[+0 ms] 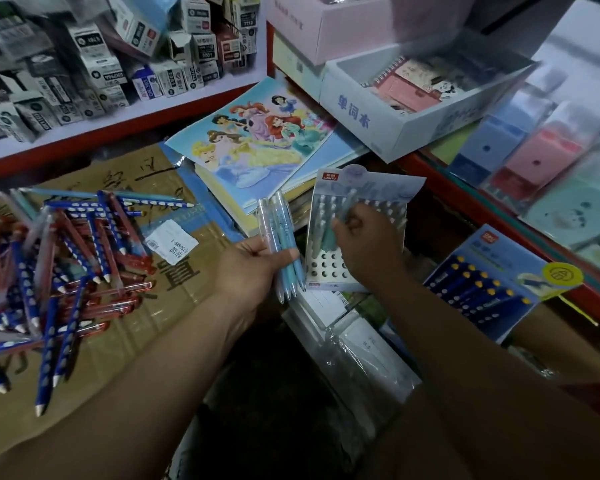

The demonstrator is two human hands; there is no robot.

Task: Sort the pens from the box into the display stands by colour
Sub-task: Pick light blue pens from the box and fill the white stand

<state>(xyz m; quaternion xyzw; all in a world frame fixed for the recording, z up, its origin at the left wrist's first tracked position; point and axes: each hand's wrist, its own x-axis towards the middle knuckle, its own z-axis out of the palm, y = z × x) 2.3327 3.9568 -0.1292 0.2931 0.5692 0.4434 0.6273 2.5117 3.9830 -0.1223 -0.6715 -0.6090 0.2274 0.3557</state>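
Note:
My left hand (253,265) grips a small bunch of pale blue pens (282,237), tips pointing down towards me. Right of it lies a pale blue display stand (329,268) with rows of round holes, its upper rows filled with pens. My right hand (364,237) rests over that stand and pinches a light green pen (343,209) among the standing ones. A second display stand (492,282), dark blue with yellow-capped pens, lies at the right. A heap of loose dark blue and red pens (59,265) is spread on the cardboard box (174,306) at the left.
A princess picture book (250,140) on a stack of notebooks lies behind the hands. A white carton (378,109) with notepads stands at the back right. Shelves of small refill boxes (101,57) fill the back left. Pastel packaged goods (541,161) line the right shelf. Plastic-wrapped packs (357,358) lie below the stand.

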